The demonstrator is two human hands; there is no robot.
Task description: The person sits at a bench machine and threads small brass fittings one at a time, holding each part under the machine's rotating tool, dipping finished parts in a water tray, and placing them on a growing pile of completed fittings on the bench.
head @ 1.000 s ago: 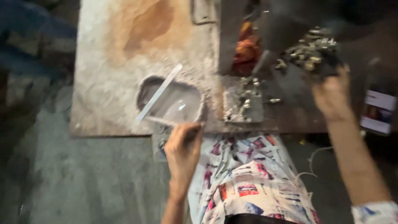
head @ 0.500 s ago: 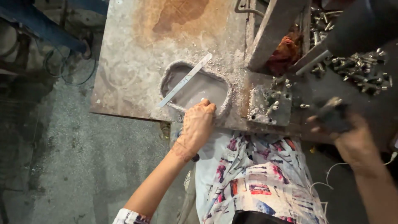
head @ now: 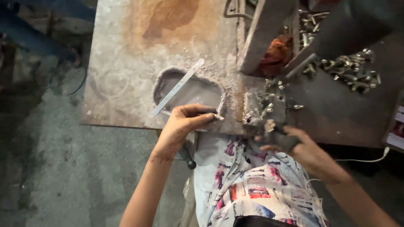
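Note:
My left hand (head: 185,124) pinches a small pale stick (head: 217,116), like chalk, with its tip on a grey metal plate (head: 191,90) at the near edge of a rusty workbench (head: 126,63). A thin metal ruler (head: 176,87) lies slantwise across that plate. My right hand (head: 303,149) is at the bench's near edge, gripping a dark object (head: 284,141) next to a small metal block (head: 263,107) covered with bolts.
A pile of nuts and bolts (head: 349,71) lies at the right on a dark surface. An angled steel bar (head: 263,33) and an orange rag (head: 275,52) sit behind the block. A white cable (head: 370,159) hangs at the right. Concrete floor (head: 50,168) lies to the left.
My right hand came down from the bolt pile to the bench's near edge and now grips a dark object. My left hand stays at the plate with the stick.

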